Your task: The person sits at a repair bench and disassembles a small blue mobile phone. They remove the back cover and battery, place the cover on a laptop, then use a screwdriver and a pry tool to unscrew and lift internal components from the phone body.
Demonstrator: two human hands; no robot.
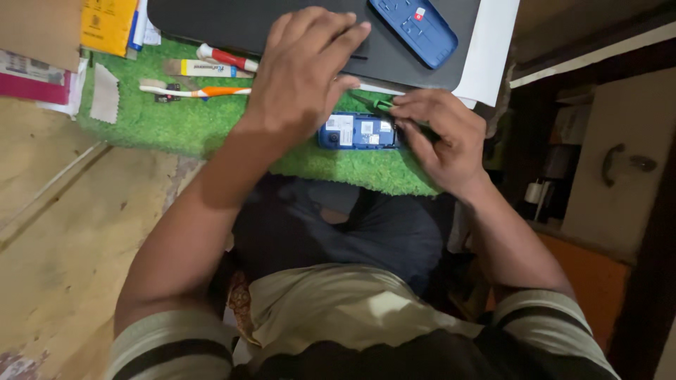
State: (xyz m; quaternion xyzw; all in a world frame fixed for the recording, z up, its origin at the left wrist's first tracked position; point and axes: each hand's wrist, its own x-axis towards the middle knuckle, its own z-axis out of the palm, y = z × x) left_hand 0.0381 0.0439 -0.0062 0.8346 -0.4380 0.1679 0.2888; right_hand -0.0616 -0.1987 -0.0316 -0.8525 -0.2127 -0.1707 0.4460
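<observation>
An opened blue mobile phone (358,131) lies back-up on a green artificial-grass mat (176,119) at the near edge of the desk, its inner labels and camera exposed. Its blue back cover (414,28) is already off and rests apart on a dark grey laptop (246,24) further back. The left hand (303,70) lies palm down, fingers spread and flat, over the phone's far-left end and the laptop edge, steadying rather than gripping. The right hand (440,134) is curled at the phone's right end, fingers pinched around a green-handled screwdriver (377,103) whose tip is hidden. So the cover removal looks done, and work on the phone's inside seems to be in progress. An orange-and-white toothbrush (193,91), a small tube (208,69) and a red-handled tool (225,56) lie unused on the mat.
</observation>
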